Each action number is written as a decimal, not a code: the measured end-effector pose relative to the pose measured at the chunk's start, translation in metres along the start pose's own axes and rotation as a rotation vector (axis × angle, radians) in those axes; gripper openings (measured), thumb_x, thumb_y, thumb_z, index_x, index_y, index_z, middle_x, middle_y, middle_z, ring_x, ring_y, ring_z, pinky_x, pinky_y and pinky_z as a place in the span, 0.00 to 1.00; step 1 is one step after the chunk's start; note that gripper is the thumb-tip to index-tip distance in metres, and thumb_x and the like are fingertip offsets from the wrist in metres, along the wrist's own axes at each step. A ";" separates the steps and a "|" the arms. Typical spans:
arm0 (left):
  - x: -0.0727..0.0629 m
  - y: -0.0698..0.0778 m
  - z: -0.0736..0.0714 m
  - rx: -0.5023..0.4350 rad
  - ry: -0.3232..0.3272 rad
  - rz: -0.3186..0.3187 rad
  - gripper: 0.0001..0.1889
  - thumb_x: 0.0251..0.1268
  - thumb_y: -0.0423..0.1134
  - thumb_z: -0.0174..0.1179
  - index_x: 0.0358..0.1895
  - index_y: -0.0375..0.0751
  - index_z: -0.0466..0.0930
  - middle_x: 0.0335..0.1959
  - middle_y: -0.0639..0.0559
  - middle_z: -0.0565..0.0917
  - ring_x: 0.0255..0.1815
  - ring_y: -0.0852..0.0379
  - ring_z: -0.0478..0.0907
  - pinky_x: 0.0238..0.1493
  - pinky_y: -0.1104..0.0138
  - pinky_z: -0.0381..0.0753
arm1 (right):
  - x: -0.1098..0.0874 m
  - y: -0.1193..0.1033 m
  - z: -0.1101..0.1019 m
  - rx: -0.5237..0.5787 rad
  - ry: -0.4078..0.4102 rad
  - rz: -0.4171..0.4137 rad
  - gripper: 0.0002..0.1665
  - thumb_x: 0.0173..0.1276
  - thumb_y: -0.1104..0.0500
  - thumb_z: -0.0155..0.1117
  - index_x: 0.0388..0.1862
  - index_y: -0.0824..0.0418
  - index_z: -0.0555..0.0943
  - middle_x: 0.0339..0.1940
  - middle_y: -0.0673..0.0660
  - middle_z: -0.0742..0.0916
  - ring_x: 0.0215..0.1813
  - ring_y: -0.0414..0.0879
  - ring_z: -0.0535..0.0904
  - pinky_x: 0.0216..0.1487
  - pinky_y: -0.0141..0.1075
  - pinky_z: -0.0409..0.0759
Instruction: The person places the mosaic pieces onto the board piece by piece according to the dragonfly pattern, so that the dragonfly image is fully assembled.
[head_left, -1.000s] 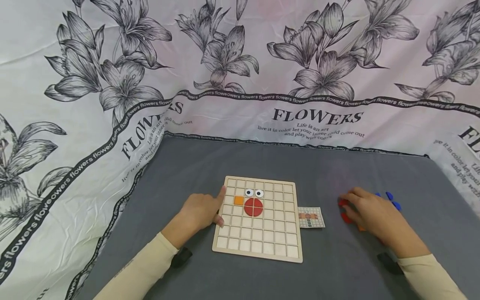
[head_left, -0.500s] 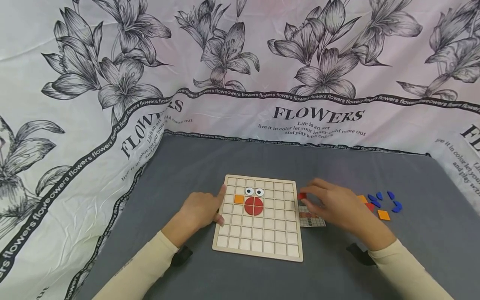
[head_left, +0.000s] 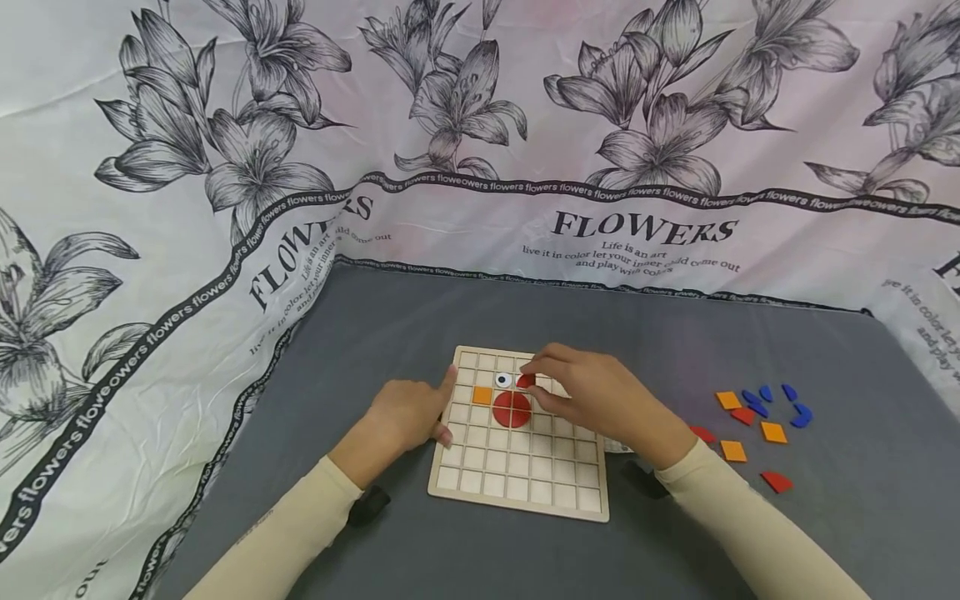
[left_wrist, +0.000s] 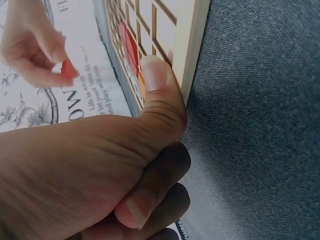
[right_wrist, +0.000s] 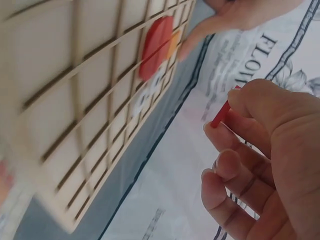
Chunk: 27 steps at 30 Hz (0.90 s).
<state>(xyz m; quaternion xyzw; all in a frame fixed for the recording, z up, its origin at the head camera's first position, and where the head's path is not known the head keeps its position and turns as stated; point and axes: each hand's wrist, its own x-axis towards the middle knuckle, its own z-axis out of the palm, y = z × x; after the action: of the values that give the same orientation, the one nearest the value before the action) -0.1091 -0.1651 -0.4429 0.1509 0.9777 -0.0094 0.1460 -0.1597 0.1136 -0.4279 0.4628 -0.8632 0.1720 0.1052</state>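
Left hand (head_left: 401, 417), thumb and forefinger spread, touches the wooden grid board (head_left: 517, 487), well in from the tabletop's (head_left: 390, 325) left edge; and here's the right hand (head_left: 611, 404), swung across, pinching a red piece (head_left: 528, 381) now over the board, parted from the loose orange squares (head_left: 732, 451), red quarter-circles (head_left: 776, 482) and blue pieces (head_left: 802, 415) nearer the tabletop's right edge.

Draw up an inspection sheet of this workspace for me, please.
Surface: gray, cloth-like tabletop.
Job's things: wooden grid board, bearing a white eye disc, an orange square and a red disc.
Clutter: loose red pieces, loose orange squares and blue pieces, right of the board.
Hands: left hand touches the board's left edge; right hand pinches a red piece over the board.
Cables: nothing seen.
Surroundings: flower-printed fabric behind and at the sides.
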 end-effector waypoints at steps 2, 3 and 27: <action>0.000 -0.001 -0.001 -0.005 -0.002 0.001 0.56 0.55 0.61 0.72 0.85 0.40 0.58 0.16 0.52 0.76 0.23 0.54 0.77 0.36 0.56 0.82 | 0.009 -0.005 0.004 0.009 0.008 -0.015 0.13 0.69 0.55 0.77 0.52 0.54 0.90 0.48 0.47 0.88 0.36 0.39 0.86 0.35 0.34 0.83; 0.000 -0.002 -0.001 -0.006 -0.005 0.003 0.56 0.55 0.61 0.72 0.85 0.39 0.58 0.16 0.52 0.76 0.24 0.54 0.77 0.37 0.55 0.82 | 0.013 -0.007 0.006 0.013 0.011 -0.024 0.13 0.69 0.55 0.77 0.51 0.55 0.90 0.48 0.47 0.88 0.36 0.39 0.87 0.35 0.34 0.84; 0.002 -0.001 -0.001 0.015 -0.033 -0.008 0.56 0.57 0.62 0.71 0.85 0.42 0.57 0.18 0.52 0.76 0.28 0.51 0.81 0.39 0.54 0.83 | 0.053 -0.029 0.050 -0.023 -0.109 -0.038 0.10 0.71 0.56 0.76 0.49 0.54 0.90 0.43 0.48 0.88 0.35 0.39 0.83 0.38 0.35 0.84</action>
<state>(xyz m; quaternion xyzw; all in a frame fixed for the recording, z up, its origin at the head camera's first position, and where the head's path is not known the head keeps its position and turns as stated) -0.1113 -0.1659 -0.4425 0.1480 0.9756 -0.0200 0.1609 -0.1660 0.0386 -0.4496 0.4865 -0.8607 0.1349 0.0666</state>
